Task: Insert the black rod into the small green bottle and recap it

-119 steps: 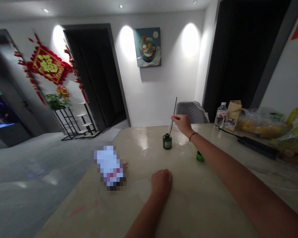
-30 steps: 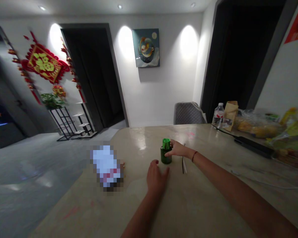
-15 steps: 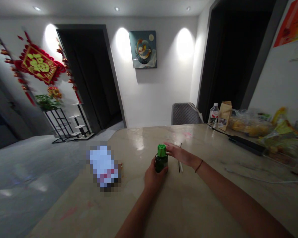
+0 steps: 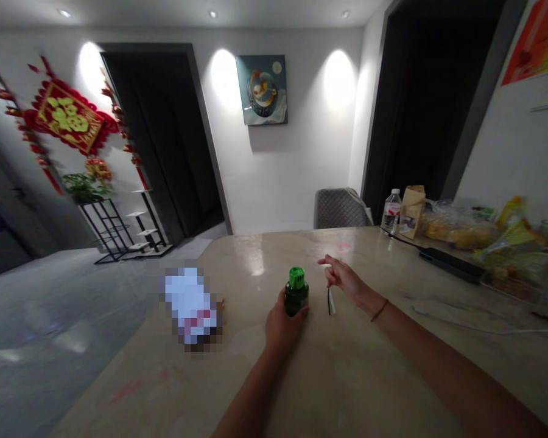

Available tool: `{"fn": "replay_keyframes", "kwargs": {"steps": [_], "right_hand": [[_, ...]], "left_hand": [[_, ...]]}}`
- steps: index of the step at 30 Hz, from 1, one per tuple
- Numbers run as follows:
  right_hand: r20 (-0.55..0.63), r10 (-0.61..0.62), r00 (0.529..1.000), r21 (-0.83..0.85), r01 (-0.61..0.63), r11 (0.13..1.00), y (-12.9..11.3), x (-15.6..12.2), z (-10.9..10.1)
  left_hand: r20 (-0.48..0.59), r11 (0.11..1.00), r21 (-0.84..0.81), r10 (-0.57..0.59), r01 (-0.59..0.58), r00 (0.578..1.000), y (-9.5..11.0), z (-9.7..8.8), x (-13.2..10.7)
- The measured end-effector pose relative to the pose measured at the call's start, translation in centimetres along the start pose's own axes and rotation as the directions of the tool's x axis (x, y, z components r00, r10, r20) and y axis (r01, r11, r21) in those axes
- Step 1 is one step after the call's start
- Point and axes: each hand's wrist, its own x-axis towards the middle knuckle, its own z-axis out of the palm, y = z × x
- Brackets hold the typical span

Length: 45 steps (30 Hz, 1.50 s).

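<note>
The small green bottle (image 4: 296, 296) is standing upright on the counter (image 4: 369, 377), near its middle, with its bright green cap (image 4: 296, 277) already sitting on top. Judging from that, the capping is looking done or nearly so, though whether the cap is screwed tight cannot be told. A thin dark stick (image 4: 329, 302) is lying flat on the counter just to the right of the bottle, apart from it and not put away. The left hand (image 4: 283, 322) is reaching forward and wrapping its fingers around the bottle's lower body, gripping it. The right hand (image 4: 344, 278) is hovering just above the stick's far end, empty, with the forefinger pointing out and the other fingers loosely curling.
</note>
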Motion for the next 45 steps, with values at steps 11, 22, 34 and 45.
{"fn": "replay_keyframes", "kwargs": {"steps": [11, 22, 34, 45], "right_hand": [[0.166, -0.073, 0.983, -0.215, 0.108, 0.971, 2.9, 0.2, 1.8], [0.050, -0.059, 0.997, 0.045, 0.057, 0.997, 1.5, 0.4, 2.2], [-0.018, -0.075, 0.997, -0.014, 0.074, 0.997, 0.3, -1.1, 0.6], [0.033, -0.142, 0.989, -0.324, 0.145, 0.935, 4.2, 0.5, 1.6]], "left_hand": [[0.004, 0.940, 0.310, 0.146, -0.140, 0.989, 0.0, 0.4, -0.1], [0.002, 0.923, 0.354, 0.163, -0.153, 0.987, -0.2, 0.9, -0.2], [0.000, 0.928, 0.341, 0.160, -0.151, 0.987, -0.1, 0.7, -0.1], [0.006, 0.928, 0.345, 0.150, -0.143, 0.989, 0.0, 0.4, -0.2]]}}
